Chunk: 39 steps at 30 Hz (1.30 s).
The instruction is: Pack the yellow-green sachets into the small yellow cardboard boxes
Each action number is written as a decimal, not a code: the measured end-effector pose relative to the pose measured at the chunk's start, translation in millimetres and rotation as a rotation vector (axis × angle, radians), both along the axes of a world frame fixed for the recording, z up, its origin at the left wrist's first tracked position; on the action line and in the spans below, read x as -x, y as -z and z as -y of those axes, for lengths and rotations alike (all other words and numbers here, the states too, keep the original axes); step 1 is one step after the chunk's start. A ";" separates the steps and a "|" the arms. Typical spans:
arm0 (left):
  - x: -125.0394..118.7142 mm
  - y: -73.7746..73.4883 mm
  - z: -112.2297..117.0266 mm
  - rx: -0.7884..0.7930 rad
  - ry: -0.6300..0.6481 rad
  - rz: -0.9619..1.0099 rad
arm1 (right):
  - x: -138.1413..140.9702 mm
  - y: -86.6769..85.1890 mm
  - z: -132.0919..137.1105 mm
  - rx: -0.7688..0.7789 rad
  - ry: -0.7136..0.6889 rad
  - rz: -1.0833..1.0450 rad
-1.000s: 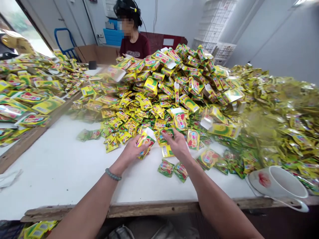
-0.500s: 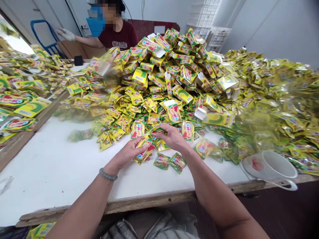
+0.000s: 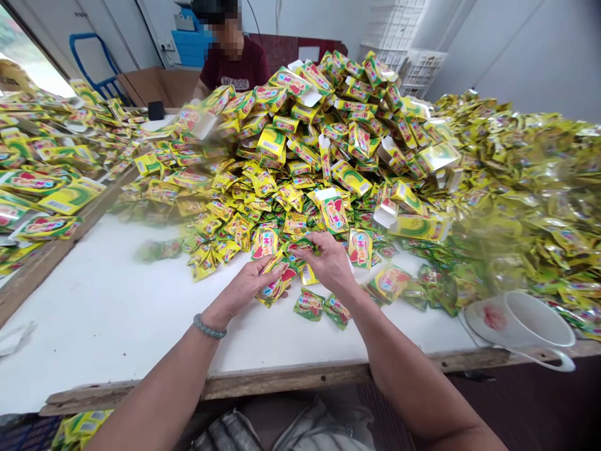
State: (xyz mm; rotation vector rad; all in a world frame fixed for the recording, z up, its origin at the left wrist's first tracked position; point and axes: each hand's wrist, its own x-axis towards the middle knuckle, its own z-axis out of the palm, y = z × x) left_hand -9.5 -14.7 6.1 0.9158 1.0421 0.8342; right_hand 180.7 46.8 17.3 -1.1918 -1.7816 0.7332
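Left grip [image 3: 244, 289] closed around box [image 3: 278, 280], held just above worktop [image 3: 117, 313]. Right grip [image 3: 331, 263] pinches sachet [image 3: 300, 245], which touches the box's far end between both grips. Two loose sachets [image 3: 323, 307] lie just below right grip. Cup [image 3: 521, 319] well to its right. Heap [image 3: 328, 156] beyond.

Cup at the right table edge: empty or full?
Empty, as far as it shows: the cup has its mouth turned toward the camera, and the inside is bare white with nothing in it.
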 end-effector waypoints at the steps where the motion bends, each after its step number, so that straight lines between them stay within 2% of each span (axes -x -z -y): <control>1: 0.1 -0.3 0.2 0.012 0.002 0.021 | -1.0 0.1 -0.8 -0.001 0.000 0.023; 7: -1.6 -2.4 0.8 0.030 -0.009 0.083 | -8.5 -5.3 -5.3 0.040 -0.186 0.058; 12: -6.0 -2.8 2.5 0.000 -0.027 0.046 | -13.0 -5.2 -8.5 0.031 -0.294 0.101; 18: -6.5 -3.4 2.3 -0.096 -0.038 -0.081 | -9.9 -9.4 -4.5 -0.040 -0.261 0.159; 21: -5.5 -4.0 2.0 -0.126 -0.040 -0.069 | -7.6 -14.2 -0.4 -0.039 -0.245 0.112; 25: -5.6 -4.9 3.0 -0.083 -0.019 -0.016 | -9.2 -17.5 1.2 0.027 -0.234 0.076; 31: -6.2 -2.5 4.4 -0.080 -0.010 -0.013 | -9.6 -18.6 0.9 -0.043 -0.323 0.164; 35: -5.9 0.3 4.0 -0.123 0.013 -0.069 | -10.7 -19.2 -0.6 0.111 -0.367 0.054; 39: -4.4 2.1 2.3 -0.163 -0.030 -0.080 | -13.3 -16.9 -3.5 0.257 -0.297 -0.127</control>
